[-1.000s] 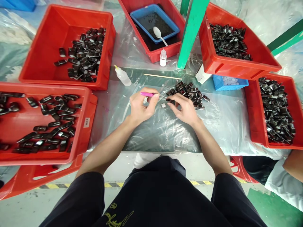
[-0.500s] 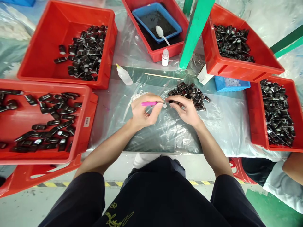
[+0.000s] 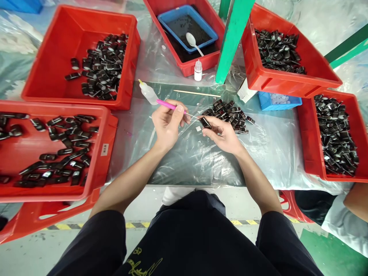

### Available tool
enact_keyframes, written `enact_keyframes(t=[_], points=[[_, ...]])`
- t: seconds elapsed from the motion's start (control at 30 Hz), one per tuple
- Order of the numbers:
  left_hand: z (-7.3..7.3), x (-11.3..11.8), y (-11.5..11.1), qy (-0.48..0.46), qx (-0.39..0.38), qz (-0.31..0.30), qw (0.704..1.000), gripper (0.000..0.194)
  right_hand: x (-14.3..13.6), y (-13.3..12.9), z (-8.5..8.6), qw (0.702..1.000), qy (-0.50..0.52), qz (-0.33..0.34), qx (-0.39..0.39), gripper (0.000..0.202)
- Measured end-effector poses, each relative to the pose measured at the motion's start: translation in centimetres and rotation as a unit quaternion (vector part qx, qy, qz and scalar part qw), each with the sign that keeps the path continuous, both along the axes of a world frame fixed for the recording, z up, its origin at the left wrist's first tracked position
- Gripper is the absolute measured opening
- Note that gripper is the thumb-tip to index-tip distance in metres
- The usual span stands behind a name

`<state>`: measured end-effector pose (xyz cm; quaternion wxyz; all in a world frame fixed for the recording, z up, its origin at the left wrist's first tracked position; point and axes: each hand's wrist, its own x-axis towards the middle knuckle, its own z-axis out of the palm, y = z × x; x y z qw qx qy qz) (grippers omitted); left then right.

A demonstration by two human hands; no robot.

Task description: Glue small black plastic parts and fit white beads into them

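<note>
Thumb and fingers of the left hand [image 3: 167,126] close on a pink-handled tool [image 3: 166,104], its thin metal shaft slanting down toward a glossy black part [image 3: 205,122] clamped between the thumb and fingers of the right hand [image 3: 222,134]; whether the tip touches the part cannot be told. The part is held tilted above a worktable [image 3: 184,165] covered in clear plastic sheeting, with a small white square [image 3: 198,128] lying just below it and a heap of similar black parts [image 3: 237,115] beyond the right hand. A yellow-tipped squeeze bottle [image 3: 148,94] lies on its side near the tool's pink end, a slim wooden stick [image 3: 197,93] lies farther back, and a small clear bottle [image 3: 198,71] stands before a red bin [image 3: 193,69] holding a blue tray [image 3: 205,23] and a white spoon [image 3: 191,39]. Two red bins of black parts flank the worker at left, two more at right, one beside a blue tub [image 3: 270,106] of whitish pieces. Another person's arm [image 3: 356,201] shows at far right.
</note>
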<state>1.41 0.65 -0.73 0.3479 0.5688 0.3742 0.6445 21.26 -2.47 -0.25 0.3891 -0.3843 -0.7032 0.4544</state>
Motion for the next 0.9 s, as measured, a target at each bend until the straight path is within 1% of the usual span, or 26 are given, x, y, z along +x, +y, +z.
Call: enact_keyframes(t=[0.17, 0.27, 0.4, 0.6, 0.77, 0.9], points=[[-0.4, -0.6, 0.5, -0.005, -0.039, -0.044, 0.998, 0.045, -0.1, -0.1, 0.0, 1.000, 0.013, 0.010, 0.000, 0.056], [-0.2, -0.7, 0.5, -0.004, -0.045, -0.060, 0.997, 0.046, -0.2, -0.1, 0.1, 1.000, 0.007, 0.009, 0.004, 0.059], [0.2, -0.5, 0.2, -0.024, -0.048, -0.075, 0.996, 0.044, -0.3, -0.2, 0.3, 1.000, 0.008, 0.014, 0.016, 0.060], [0.7, 0.0, -0.1, -0.060, -0.032, -0.093, 0.993, 0.040, -0.3, -0.3, 0.1, 0.999, 0.018, 0.036, 0.026, 0.049], [0.8, 0.2, -0.1, -0.075, -0.018, -0.092, 0.993, 0.035, -0.2, -0.4, -0.2, 0.998, 0.027, 0.053, 0.020, 0.046], [0.6, 0.1, -0.1, -0.046, -0.011, -0.074, 0.996, 0.038, -0.1, -0.4, -0.2, 0.998, 0.014, 0.049, 0.048, 0.044]])
